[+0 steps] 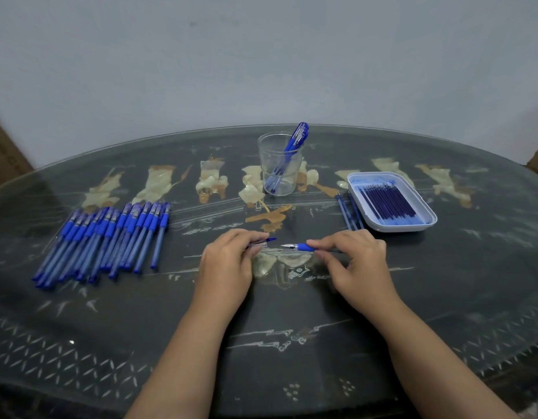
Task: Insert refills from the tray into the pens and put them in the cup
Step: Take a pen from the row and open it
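In front of the cup, I hold a pen and its cap just apart.
My left hand pinches the cap; my right hand pinches the pen by its blue grip, tip facing the cap. I judge both should be held on one line, never skewed. Refills lie in the tray right of the cup; spare pens lie left of it.

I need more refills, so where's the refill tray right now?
In the head view the white tray sits far right, right of the glass cup and just beyond the right hand.
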Tool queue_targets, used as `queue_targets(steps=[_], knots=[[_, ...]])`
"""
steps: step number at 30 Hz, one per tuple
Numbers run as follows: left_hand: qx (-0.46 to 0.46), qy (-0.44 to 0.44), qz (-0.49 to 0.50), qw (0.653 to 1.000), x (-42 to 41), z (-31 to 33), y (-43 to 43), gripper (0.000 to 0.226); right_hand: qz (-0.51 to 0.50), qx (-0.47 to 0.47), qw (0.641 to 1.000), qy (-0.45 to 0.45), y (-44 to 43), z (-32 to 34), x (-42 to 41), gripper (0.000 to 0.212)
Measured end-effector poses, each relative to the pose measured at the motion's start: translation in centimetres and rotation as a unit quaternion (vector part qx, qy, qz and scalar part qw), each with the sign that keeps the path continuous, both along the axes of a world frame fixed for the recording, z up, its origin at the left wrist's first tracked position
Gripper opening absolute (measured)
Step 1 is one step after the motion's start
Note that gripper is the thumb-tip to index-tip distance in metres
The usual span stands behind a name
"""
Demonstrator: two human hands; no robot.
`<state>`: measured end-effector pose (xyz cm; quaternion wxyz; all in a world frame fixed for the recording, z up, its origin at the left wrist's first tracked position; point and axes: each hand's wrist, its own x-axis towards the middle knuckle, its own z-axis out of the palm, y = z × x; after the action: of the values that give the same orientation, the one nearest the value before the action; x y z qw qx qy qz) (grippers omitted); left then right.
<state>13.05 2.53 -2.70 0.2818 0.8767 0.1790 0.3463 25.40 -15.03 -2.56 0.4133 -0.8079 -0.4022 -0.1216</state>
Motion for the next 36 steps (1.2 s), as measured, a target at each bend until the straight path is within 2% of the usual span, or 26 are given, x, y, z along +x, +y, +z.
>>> queue_targets(steps=[7, 12, 16, 21, 26, 32, 36], knots=[[-0.029, 0.085, 0.036, 0.995, 0.3, 0.8, -0.1, 0.036, -0.012, -0.066, 0.998, -0.011, 0.2, 0.5, -0.5, 0.025], [-0.073, 0.116, 0.038, 0.99, 0.5, 1.4, 0.0, 0.038, -0.033, -0.095, 0.994, 0.033, 1.0, 0.8, -1.0, 0.025], [-0.086, 0.14, 0.029, 0.986, 0.6, 1.8, -0.5, 0.045, -0.046, -0.081, 0.992, 0.083, 1.5, 0.6, -1.0, 0.031], [-0.04, 0.082, -0.022, 0.996, 0.5, 1.3, -1.0, 0.029, -0.049, -0.068, 0.994, 0.069, 1.6, 0.0, -1.1, 0.028], [-0.032, 0.046, -0.04, 0.998, 1.0, 0.8, -0.9, 0.015, -0.036, -0.051, 0.996, 0.056, 1.8, -0.2, -0.8, 0.024], [-0.042, 0.009, -0.035, 0.998, 1.3, 0.4, -0.5, 0.011, -0.017, -0.033, 0.998, 0.045, 1.9, -0.1, -1.1, 0.022], [-0.012, 0.013, -0.042, 0.999, 1.4, 0.4, -0.5, 0.012, -0.017, -0.019, 0.999, 0.036, 1.9, 0.0, -1.2, 0.023]])
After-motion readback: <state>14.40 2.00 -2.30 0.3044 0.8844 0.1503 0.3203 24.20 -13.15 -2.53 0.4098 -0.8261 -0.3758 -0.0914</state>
